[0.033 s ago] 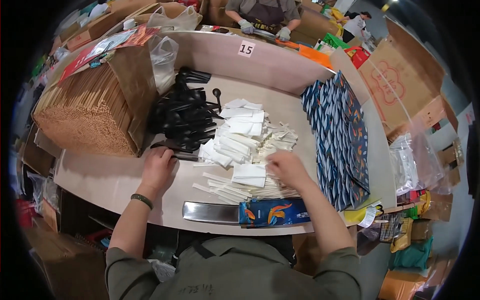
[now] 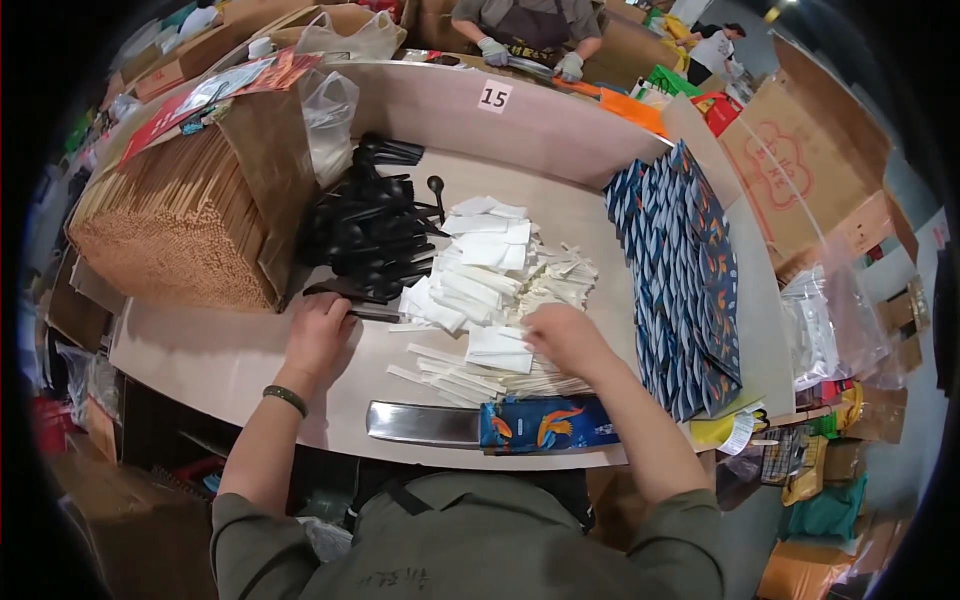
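My left hand (image 2: 322, 328) is closed on a black plastic spoon (image 2: 374, 313), with part of its handle showing past my fingers. It rests at the near edge of a pile of black spoons (image 2: 372, 225). My right hand (image 2: 566, 342) has its fingers bent and pinched at the right edge of a white folded paper napkin (image 2: 496, 350); the fingertips are partly hidden. Beyond lies a heap of white folded napkins (image 2: 478, 270). Thin pale paper-wrapped sticks (image 2: 565, 275) lie beside it, and more sticks (image 2: 445, 375) lie nearer me.
A large bundle of wooden chopsticks (image 2: 165, 240) in brown paper stands left. Blue patterned pouches (image 2: 685, 290) are stacked right. A shiny metal strip (image 2: 420, 424) with a blue pouch (image 2: 548, 426) over it lies at the front edge. A gloved co-worker (image 2: 530, 40) is behind the partition (image 2: 430, 95).
My right hand has shifted slightly left, onto the napkin's edge. My left hand stays at the black spoon.
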A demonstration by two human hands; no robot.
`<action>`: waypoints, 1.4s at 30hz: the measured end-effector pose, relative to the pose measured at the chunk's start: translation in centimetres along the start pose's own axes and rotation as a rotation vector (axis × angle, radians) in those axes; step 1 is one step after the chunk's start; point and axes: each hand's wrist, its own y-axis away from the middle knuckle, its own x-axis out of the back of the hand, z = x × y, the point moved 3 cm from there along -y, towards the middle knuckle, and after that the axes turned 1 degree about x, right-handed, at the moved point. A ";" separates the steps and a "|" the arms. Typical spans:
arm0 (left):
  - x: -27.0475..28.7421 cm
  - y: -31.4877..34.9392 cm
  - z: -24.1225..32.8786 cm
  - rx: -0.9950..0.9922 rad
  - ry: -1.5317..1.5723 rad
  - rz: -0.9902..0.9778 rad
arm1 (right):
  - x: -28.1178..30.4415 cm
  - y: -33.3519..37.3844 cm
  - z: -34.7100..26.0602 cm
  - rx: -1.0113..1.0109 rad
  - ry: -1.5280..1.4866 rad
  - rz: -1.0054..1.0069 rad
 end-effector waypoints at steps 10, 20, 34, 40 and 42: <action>1.0 0.5 0.9 -0.036 -0.070 -0.052 | -2.0 -0.7 -3.2 0.108 0.241 -0.295; 1.6 1.2 0.8 -0.075 -0.059 0.047 | -8.4 5.2 -11.0 0.266 -0.003 -0.207; 4.4 5.6 13.0 -0.216 0.441 -0.294 | -3.8 9.7 -8.8 0.286 -0.043 0.248; 3.1 6.1 12.9 -0.187 0.329 -0.307 | -12.8 11.4 -8.9 0.602 -0.026 0.211; 5.7 4.7 8.7 -0.201 0.147 -0.057 | -14.2 11.4 -8.7 0.627 -0.016 0.197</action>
